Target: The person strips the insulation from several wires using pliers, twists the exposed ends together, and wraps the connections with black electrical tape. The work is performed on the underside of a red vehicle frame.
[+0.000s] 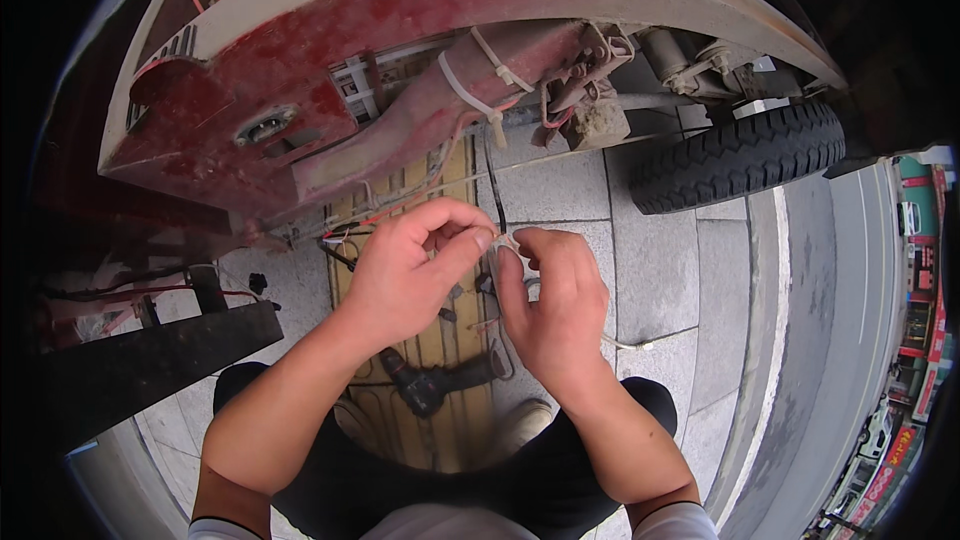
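Observation:
In front of me, both hands meet at the lower end of a black cable (pixel 494 178) that hangs from the red vehicle frame. My left hand (pixel 408 270) pinches thin wire ends (pixel 497 238) between thumb and forefinger. Close beside it, my right hand (pixel 562 305) pinches at the same wires, its thumb and forefinger curled together. The fingertips partly hide the wires, and a small whitish bit shows between them. Left of my left hand, another cable end with thin coloured wires (pixel 338 236) hangs loose.
The dusty red vehicle frame (pixel 420 30), with cable ties (pixel 462 85), spans the top. A tyre (pixel 745 155) stands at right. Below my hands, a dark handheld power tool (pixel 428 386) lies on a yellow ribbed board (pixel 465 325). A black beam (pixel 160 370) juts in at left.

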A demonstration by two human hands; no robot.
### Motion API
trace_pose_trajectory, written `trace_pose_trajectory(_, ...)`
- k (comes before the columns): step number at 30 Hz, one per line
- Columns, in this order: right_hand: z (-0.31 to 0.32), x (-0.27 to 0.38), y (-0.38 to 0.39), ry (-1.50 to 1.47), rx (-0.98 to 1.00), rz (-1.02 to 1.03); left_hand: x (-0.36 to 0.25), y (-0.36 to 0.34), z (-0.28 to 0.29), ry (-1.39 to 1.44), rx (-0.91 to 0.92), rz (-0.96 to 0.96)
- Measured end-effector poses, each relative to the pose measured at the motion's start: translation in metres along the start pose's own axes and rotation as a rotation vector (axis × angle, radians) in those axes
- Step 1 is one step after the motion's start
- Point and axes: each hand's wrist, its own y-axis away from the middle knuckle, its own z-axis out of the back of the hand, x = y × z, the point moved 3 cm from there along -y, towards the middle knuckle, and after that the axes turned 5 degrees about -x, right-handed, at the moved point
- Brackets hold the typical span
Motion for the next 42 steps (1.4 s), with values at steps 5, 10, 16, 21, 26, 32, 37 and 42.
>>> trace_pose_trajectory(5, -0.001, -0.003, 0.004, -0.726, 0.226, -0.868, 0.000, 0.001, -0.002, 0.016, 0.012, -0.024)
trace_pose_trajectory(10, -0.002, -0.002, 0.005, -0.928, 0.248, -1.014, 0.002, 0.002, 0.001, 0.007, -0.004, -0.045)
trace_pose_trajectory(16, 0.002, 0.008, 0.004, 0.072, 0.006, 0.027, -0.004, 0.003, 0.002, -0.020, -0.017, -0.029)
trace_pose_trajectory(21, -0.001, -0.002, 0.003, -0.902, 0.218, -0.985, -0.003, 0.003, 0.002, -0.023, -0.011, -0.037)
trace_pose_trajectory(26, -0.002, 0.002, 0.010, -0.849, 0.227, -0.954, 0.000, 0.005, 0.002, -0.022, -0.027, -0.048)
trace_pose_trajectory(32, 0.000, 0.007, 0.004, -0.022, -0.017, -0.058, -0.004, 0.005, 0.001, -0.013, -0.021, -0.025)
trace_pose_trajectory(37, -0.006, 0.000, 0.011, -0.816, 0.156, -0.949, -0.002, 0.006, 0.001, 0.007, -0.032, -0.053)
trace_pose_trajectory(42, -0.002, 0.000, 0.010, -0.788, 0.200, -0.933, -0.002, 0.006, 0.003, -0.011, -0.033, -0.038)
